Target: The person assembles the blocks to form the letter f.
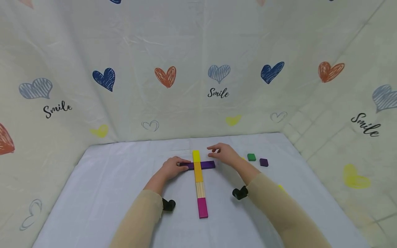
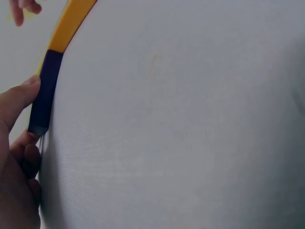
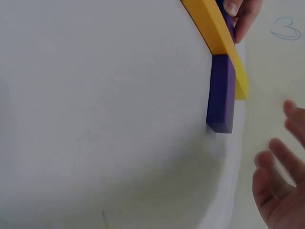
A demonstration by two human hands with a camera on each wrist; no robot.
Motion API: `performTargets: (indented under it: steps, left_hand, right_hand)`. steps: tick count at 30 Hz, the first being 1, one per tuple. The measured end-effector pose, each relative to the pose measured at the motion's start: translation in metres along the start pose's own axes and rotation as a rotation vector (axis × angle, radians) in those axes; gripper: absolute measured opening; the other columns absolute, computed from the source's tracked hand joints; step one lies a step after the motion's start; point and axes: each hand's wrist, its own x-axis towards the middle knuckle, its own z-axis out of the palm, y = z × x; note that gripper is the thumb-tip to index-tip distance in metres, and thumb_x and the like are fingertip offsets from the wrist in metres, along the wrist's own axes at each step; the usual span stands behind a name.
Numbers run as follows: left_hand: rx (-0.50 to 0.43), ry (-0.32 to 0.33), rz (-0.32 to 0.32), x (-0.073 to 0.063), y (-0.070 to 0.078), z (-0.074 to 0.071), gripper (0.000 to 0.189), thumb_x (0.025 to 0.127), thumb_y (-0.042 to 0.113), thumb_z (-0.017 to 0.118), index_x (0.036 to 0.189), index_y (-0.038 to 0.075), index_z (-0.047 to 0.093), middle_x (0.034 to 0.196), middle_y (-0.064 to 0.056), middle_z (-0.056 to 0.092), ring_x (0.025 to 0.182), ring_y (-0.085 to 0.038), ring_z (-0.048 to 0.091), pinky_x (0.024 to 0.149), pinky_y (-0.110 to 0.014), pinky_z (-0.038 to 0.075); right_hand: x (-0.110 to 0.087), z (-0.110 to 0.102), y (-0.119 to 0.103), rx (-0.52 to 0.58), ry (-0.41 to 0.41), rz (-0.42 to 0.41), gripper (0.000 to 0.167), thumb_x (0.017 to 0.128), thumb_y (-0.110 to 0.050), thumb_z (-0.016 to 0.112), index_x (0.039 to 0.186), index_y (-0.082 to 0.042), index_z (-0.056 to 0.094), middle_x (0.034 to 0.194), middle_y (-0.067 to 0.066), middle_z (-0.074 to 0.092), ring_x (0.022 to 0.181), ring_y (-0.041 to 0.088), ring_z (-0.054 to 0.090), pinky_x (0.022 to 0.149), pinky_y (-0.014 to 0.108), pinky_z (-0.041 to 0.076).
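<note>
On the white cloth lies a cross of flat blocks. Its upright runs from a yellow block [image 1: 196, 156] through an orange block [image 1: 198, 172] and a pale wooden section [image 1: 200, 189] to a magenta block [image 1: 203, 208]. Purple blocks form the arms, a left one [image 1: 191, 166] and a right one [image 1: 208, 165], both against the orange block. My left hand [image 1: 170, 168] pinches the outer part of the left purple block, thumb along its side in the left wrist view. Raised beside the right purple block [image 3: 221, 95], my right hand [image 1: 226, 154] holds nothing, its fingers spread and slightly bent.
Beyond my right forearm sit a small green block [image 1: 251, 157] and a dark purple block [image 1: 264, 162]. Bits of yellow [image 1: 281, 187] show beside that arm, mostly hidden. A cloth wall [image 1: 186, 113] printed with hearts rises behind the table.
</note>
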Motion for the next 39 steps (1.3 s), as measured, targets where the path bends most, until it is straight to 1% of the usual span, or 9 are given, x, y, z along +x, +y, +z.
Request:
performTargets:
  steps: [4, 9, 12, 19, 24, 29, 34, 39]
  left_hand:
    - [-0.008, 0.003, 0.003, -0.001, 0.000, 0.000, 0.028, 0.094, 0.036, 0.069, 0.122, 0.038, 0.071, 0.128, -0.004, 0.060, 0.119, -0.028, 0.050, 0.104, -0.053, 0.038]
    - [-0.015, 0.004, 0.009, -0.001, 0.001, -0.001, 0.029, 0.093, 0.035, 0.069, 0.122, 0.037, 0.071, 0.129, -0.004, 0.060, 0.120, -0.029, 0.050, 0.105, -0.053, 0.037]
    - [-0.017, 0.005, 0.012, 0.000, -0.001, 0.000, 0.029, 0.093, 0.035, 0.069, 0.122, 0.038, 0.071, 0.128, -0.004, 0.061, 0.120, -0.029, 0.051, 0.105, -0.053, 0.037]
    - [-0.010, 0.009, 0.017, -0.004, 0.001, -0.003, 0.029, 0.094, 0.034, 0.069, 0.122, 0.036, 0.071, 0.128, -0.005, 0.061, 0.120, -0.030, 0.051, 0.105, -0.053, 0.037]
    - [-0.008, 0.009, 0.024, -0.002, 0.002, -0.003, 0.029, 0.093, 0.034, 0.069, 0.122, 0.036, 0.071, 0.127, -0.005, 0.062, 0.120, -0.030, 0.052, 0.105, -0.052, 0.038]
    - [-0.001, 0.002, 0.014, -0.003, 0.003, -0.003, 0.030, 0.094, 0.035, 0.069, 0.123, 0.037, 0.071, 0.129, -0.005, 0.060, 0.121, -0.030, 0.050, 0.106, -0.053, 0.037]
    - [0.005, 0.008, 0.003, -0.004, 0.003, -0.003, 0.030, 0.093, 0.035, 0.069, 0.123, 0.036, 0.071, 0.129, -0.005, 0.060, 0.121, -0.030, 0.050, 0.105, -0.053, 0.037]
    - [-0.002, 0.008, 0.010, -0.004, 0.004, -0.003, 0.029, 0.094, 0.035, 0.069, 0.122, 0.037, 0.071, 0.127, -0.005, 0.061, 0.120, -0.029, 0.051, 0.106, -0.052, 0.037]
  right_hand:
    - [-0.016, -0.012, 0.011, -0.016, 0.007, -0.013, 0.040, 0.092, -0.032, 0.072, 0.130, -0.020, 0.067, 0.111, 0.002, 0.064, 0.095, 0.022, 0.054, 0.077, 0.032, 0.051]
    - [-0.037, -0.027, 0.033, -0.032, 0.001, -0.032, 0.042, 0.092, -0.032, 0.072, 0.132, -0.018, 0.066, 0.112, 0.003, 0.064, 0.094, 0.021, 0.054, 0.072, 0.031, 0.050]
    - [-0.051, -0.036, 0.048, -0.022, -0.006, -0.024, 0.043, 0.092, -0.031, 0.072, 0.133, -0.017, 0.066, 0.112, 0.003, 0.064, 0.094, 0.022, 0.054, 0.070, 0.031, 0.049]
    - [-0.081, -0.056, 0.084, -0.010, -0.016, -0.011, 0.044, 0.091, -0.031, 0.073, 0.130, -0.013, 0.067, 0.110, 0.004, 0.064, 0.091, 0.023, 0.052, 0.069, 0.032, 0.048]
    - [-0.107, -0.070, 0.110, -0.020, -0.026, 0.031, 0.045, 0.092, -0.032, 0.072, 0.131, -0.011, 0.065, 0.109, 0.006, 0.063, 0.091, 0.023, 0.051, 0.070, 0.032, 0.049]
    - [-0.131, -0.080, 0.135, -0.026, -0.045, 0.067, 0.049, 0.092, -0.034, 0.071, 0.134, -0.011, 0.063, 0.112, 0.009, 0.062, 0.090, 0.023, 0.051, 0.069, 0.031, 0.049]
    - [-0.153, -0.087, 0.150, -0.008, -0.078, 0.109, 0.050, 0.091, -0.035, 0.071, 0.133, -0.009, 0.063, 0.110, 0.010, 0.062, 0.087, 0.022, 0.052, 0.066, 0.030, 0.048]
    - [-0.168, -0.090, 0.161, -0.016, -0.108, 0.187, 0.050, 0.090, -0.037, 0.072, 0.132, -0.010, 0.065, 0.109, 0.009, 0.062, 0.089, 0.023, 0.051, 0.068, 0.032, 0.047]
